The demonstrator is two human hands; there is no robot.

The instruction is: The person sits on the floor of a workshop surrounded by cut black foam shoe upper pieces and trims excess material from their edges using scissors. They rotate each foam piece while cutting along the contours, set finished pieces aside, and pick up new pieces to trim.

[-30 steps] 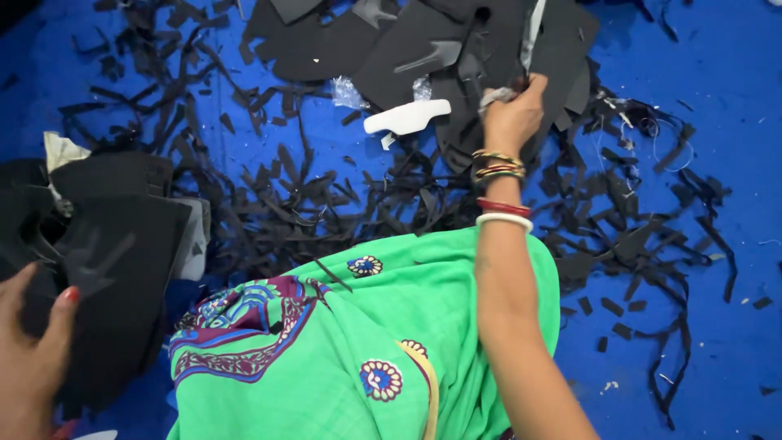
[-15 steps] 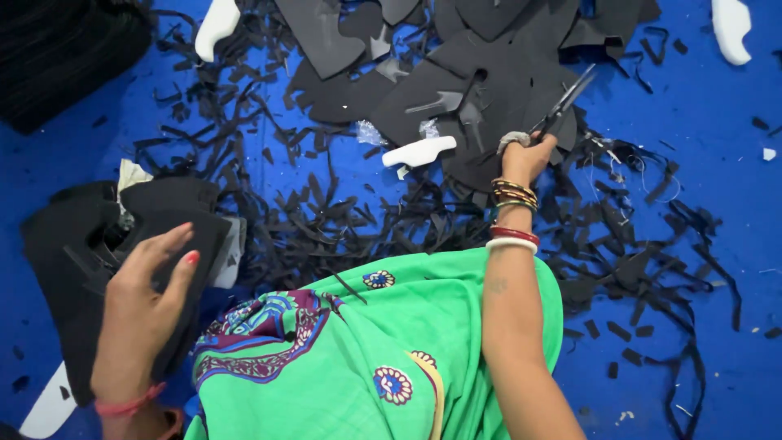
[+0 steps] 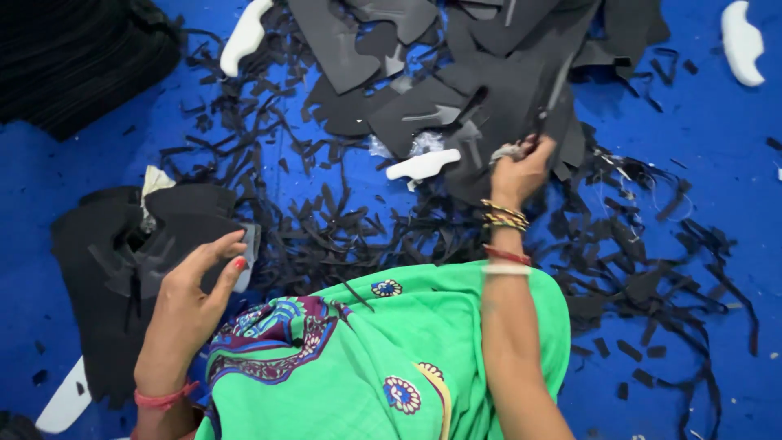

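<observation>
The right hand (image 3: 521,167) reaches out toward one o'clock, its fingers clenched around the handles of a pair of scissors (image 3: 544,106) whose dark blades point up and away over a heap of black cut sheets (image 3: 481,73) at twelve o'clock. Bangles ring the wrist just below. Just left of that hand, at about eleven o'clock from it, lies a small white shaped piece (image 3: 423,165) on the blue floor (image 3: 717,195).

The left hand (image 3: 191,297) sits at eight o'clock, fingers spread and released, the fingertips resting on a stack of black shaped pieces (image 3: 122,261); it grips nothing that can be seen. Narrow black offcut strips (image 3: 350,228) litter the floor between the two hands and trail off toward four o'clock. A green patterned cloth (image 3: 383,358) covers the person's lap at six o'clock. Another white piece (image 3: 244,37) lies at eleven o'clock, and one more (image 3: 743,45) at the far two o'clock corner.
</observation>
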